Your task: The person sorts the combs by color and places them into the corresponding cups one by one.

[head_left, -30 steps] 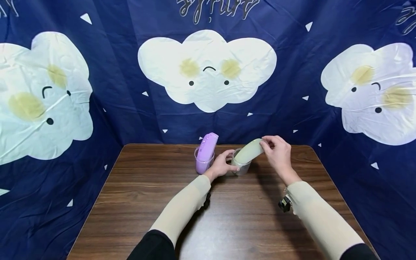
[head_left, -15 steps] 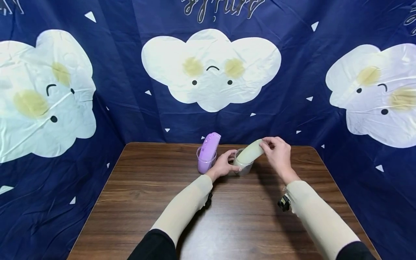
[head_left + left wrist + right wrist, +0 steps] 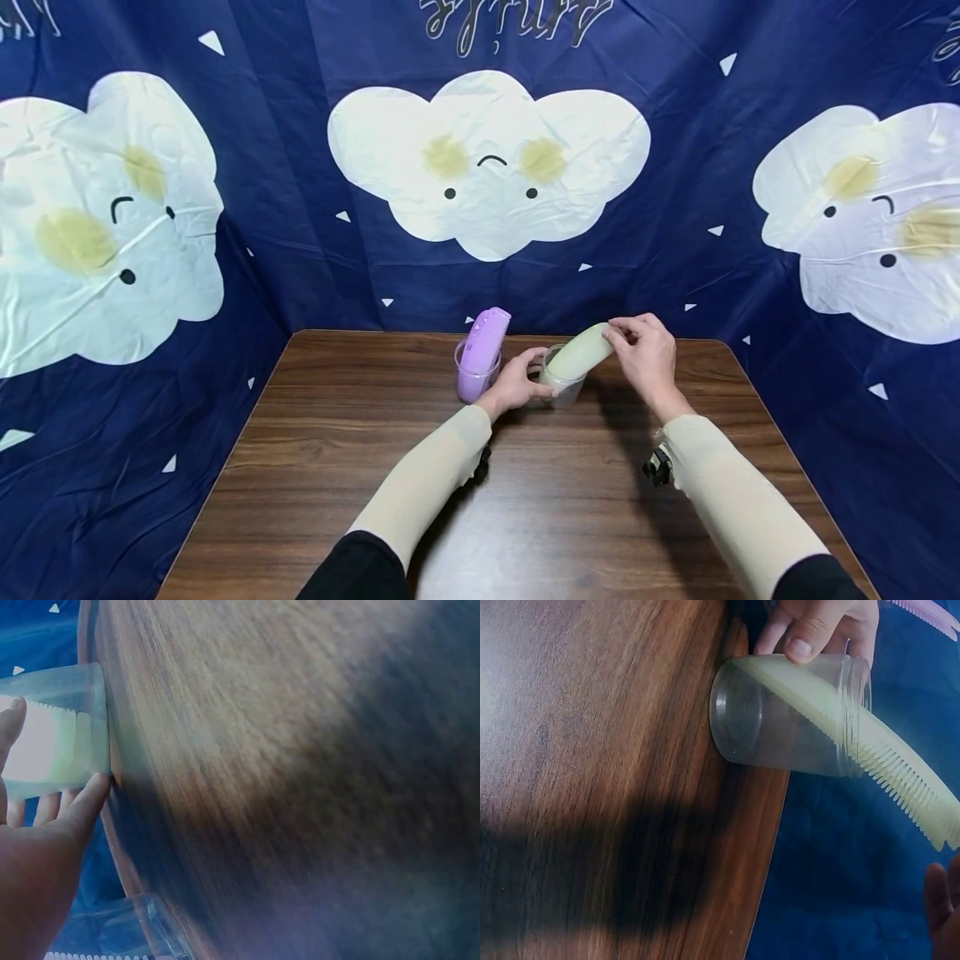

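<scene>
A pale green comb (image 3: pixel 579 352) leans in a clear plastic jar (image 3: pixel 780 742), its lower end inside and its upper end sticking out over the rim to the right. My left hand (image 3: pixel 519 379) grips the jar from its left side, thumb in front and fingers behind. At the comb's upper end, my right hand (image 3: pixel 647 354) pinches the tip between thumb and fingers; the right wrist view shows only part of that hand at its edge. The comb's teeth face down in that view. Left of my left hand, a purple comb (image 3: pixel 482 346) stands tilted in a second clear jar (image 3: pixel 457 358).
Both jars stand near the back edge of a brown wood-grain table (image 3: pixel 360 433). Right behind it hangs a dark blue cloth (image 3: pixel 675 275) printed with white clouds, which also covers both sides. Both forearms wear light sleeves with a small black device (image 3: pixel 657 467) at the wrist.
The head view has shifted slightly. My right hand and the green comb's tip have moved a touch to the right; my left hand stays on the jar.
</scene>
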The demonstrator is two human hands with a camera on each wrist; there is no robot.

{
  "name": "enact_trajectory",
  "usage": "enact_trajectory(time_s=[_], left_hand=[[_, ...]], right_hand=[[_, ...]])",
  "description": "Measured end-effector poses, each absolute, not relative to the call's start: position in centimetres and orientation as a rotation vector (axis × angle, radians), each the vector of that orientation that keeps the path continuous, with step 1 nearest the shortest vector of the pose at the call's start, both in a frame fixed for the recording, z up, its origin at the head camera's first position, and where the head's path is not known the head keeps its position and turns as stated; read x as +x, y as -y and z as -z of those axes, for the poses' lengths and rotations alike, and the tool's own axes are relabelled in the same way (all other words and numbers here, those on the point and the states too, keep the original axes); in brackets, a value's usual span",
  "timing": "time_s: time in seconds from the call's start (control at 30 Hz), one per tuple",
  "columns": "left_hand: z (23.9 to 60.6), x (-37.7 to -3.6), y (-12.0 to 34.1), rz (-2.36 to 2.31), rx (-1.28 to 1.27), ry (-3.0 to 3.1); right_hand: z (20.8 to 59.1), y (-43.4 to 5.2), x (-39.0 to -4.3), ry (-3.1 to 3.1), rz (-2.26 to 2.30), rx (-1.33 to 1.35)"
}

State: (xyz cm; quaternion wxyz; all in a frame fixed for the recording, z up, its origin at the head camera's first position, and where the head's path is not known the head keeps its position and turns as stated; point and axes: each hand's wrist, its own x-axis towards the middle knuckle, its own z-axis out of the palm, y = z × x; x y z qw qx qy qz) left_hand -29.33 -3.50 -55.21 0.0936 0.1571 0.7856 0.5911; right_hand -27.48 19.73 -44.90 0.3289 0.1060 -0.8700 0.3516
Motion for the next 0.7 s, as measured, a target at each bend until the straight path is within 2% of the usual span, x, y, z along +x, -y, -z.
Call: enact_trajectory(time_s=[0.7], left_hand=[[55.32, -28.61, 3.29, -1.722, 0.475, -2.432]], right_hand=[[45.16, -20.38, -27.13, 2.387, -0.981, 0.267]])
